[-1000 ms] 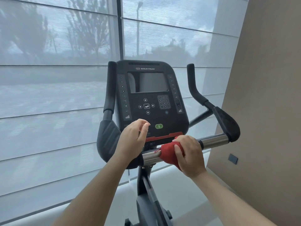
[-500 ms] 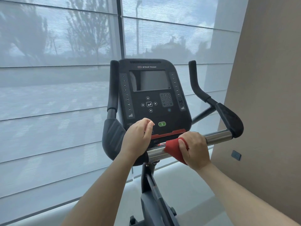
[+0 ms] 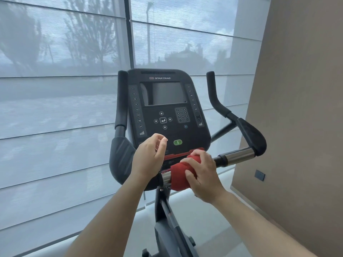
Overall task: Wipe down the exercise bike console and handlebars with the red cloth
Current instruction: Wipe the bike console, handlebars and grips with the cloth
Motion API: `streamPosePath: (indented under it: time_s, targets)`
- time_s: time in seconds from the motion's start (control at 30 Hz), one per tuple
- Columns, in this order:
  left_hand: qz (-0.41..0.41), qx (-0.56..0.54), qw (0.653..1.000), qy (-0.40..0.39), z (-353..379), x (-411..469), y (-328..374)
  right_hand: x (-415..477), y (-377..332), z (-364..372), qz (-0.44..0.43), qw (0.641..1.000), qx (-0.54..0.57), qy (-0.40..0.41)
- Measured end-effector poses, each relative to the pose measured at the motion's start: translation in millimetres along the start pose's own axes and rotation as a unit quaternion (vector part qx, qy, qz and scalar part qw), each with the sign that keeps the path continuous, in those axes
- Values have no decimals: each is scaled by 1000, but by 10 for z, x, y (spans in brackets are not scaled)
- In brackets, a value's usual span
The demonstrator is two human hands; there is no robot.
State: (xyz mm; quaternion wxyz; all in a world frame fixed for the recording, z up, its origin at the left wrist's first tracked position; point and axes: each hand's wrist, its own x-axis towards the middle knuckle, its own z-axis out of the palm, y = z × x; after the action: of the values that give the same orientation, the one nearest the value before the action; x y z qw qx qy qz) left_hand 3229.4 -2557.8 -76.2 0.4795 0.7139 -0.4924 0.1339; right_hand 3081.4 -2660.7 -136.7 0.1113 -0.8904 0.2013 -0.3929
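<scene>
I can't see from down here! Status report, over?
Right hand grips red cloth round the chrome handlebar. Left hand loose, holding nothing. Nothing in the way.

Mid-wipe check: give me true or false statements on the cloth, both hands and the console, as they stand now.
1. The right hand grips the red cloth around the chrome handlebar. True.
2. The left hand holds a corner of the cloth. False: it holds nothing, fingers loosely curled before the console.
3. The green button is covered by the cloth. False: it shows uncovered, above the cloth.
4. Bare chrome shows on both sides of the cloth. True.
</scene>
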Motion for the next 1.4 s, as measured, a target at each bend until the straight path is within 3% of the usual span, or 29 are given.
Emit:
streamPosePath:
  time_s: [0.17, 0.3, 0.53, 0.7, 0.83, 0.97, 1.1, 1.27, 1.4]
  targets:
    - [-4, -1, 1000, 0, 9, -4, -29, 28, 241, -293, -33, 993, -36, -106]
    - [-7, 15, 1000, -7, 38, 16, -38, 105, 279, -428, 21, 992, -49, -112]
    - [-11, 13, 1000, -4, 20, 11, -33, 114, -171, -61, -78, 991, -73, -82]
    - [-18, 7, 1000, -8, -1, -10, -29, 132, 107, -265, -97, 984, -57, -136]
    - [-15, 24, 999, -22, -1, -30, -17, 166, 455, -542, -18, 992, -69, -106]
    - [-12, 44, 999, -28, 17, -31, -16, 289, 657, -737, 34, 991, -129, 2]
    - [-6, 65, 997, -38, 30, -25, 2, 128, 668, -604, 86, 993, -83, -8]
    - [6, 92, 995, -39, 53, -28, 12, 0, 200, -237, -2, 1000, 24, -2]
    - [15, 98, 994, -43, 42, -46, 5, 39, 370, -381, -38, 997, -54, -48]
